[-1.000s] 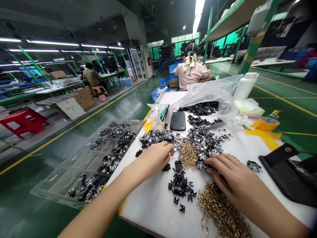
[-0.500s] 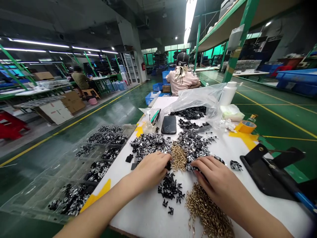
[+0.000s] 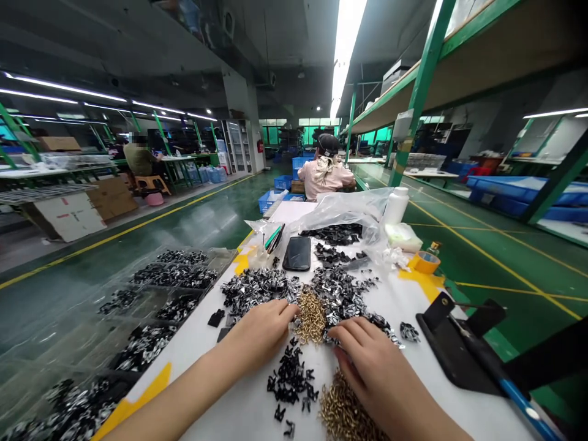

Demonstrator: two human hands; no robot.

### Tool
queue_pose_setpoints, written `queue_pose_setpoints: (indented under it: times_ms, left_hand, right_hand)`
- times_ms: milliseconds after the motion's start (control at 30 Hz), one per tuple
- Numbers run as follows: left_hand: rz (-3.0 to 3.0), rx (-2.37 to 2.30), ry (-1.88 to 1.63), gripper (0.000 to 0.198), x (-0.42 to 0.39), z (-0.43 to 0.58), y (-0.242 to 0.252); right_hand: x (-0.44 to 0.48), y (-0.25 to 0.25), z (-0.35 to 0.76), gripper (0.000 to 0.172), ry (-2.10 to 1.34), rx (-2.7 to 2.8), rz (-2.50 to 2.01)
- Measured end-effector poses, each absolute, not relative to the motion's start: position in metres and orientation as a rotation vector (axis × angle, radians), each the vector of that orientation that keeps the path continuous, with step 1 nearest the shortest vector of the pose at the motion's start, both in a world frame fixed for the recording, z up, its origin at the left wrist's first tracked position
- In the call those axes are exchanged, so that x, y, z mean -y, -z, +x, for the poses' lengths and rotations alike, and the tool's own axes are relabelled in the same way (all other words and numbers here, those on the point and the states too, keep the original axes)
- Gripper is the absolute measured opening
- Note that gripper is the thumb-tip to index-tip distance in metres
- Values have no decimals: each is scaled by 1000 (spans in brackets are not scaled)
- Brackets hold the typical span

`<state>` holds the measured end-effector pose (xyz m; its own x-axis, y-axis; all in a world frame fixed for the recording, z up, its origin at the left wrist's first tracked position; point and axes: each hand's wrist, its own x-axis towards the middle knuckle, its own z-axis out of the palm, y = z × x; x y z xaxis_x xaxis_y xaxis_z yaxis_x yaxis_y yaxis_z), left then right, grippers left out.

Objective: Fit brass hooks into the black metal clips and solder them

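My left hand (image 3: pixel 267 329) is closed, its fingertips beside a small heap of gold-coloured metal pieces (image 3: pixel 311 318). Whatever lies between its fingers is hidden. On the other side of that heap, my right hand (image 3: pixel 367 346) curls its fingers and thumb together by the edge of the black-and-silver clip pieces (image 3: pixel 342 294); its grip is also hidden from view. Small black parts (image 3: pixel 290 376) lie between the hands. A larger heap of gold-coloured pieces (image 3: pixel 342 407) sits partly under my right hand. More black-and-silver pieces (image 3: pixel 257 291) are piled beyond my left hand.
A phone (image 3: pixel 297 253), a clear plastic bag (image 3: pixel 353 205), a white bottle (image 3: pixel 395 205) and a tape roll (image 3: pixel 425 262) stand farther back. At right is a black fixture with a blue handle (image 3: pixel 519 395). A compartmented clear tray (image 3: pixel 98 334) is at left. A person (image 3: pixel 325 171) sits ahead.
The camera view has tilted up and shifted, so the table appears lower and farther left. Both hands stay close to the small gold heap with fingers still curled.
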<state>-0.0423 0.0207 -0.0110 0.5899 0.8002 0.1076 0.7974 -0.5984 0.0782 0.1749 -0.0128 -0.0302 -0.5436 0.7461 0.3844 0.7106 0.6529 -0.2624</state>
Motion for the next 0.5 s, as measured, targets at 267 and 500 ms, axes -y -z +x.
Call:
queue_pose_setpoints:
  times_ms: [267,500]
  left_hand:
    - [1920,-1359,-594,16,-34,-41,-1]
    - [1657,-1376,-544,15,-54,-38,15]
  right_hand:
    - [13,29,175,26,-113,2417,-1127]
    - [12,26,174,24,-158,2408,-1157]
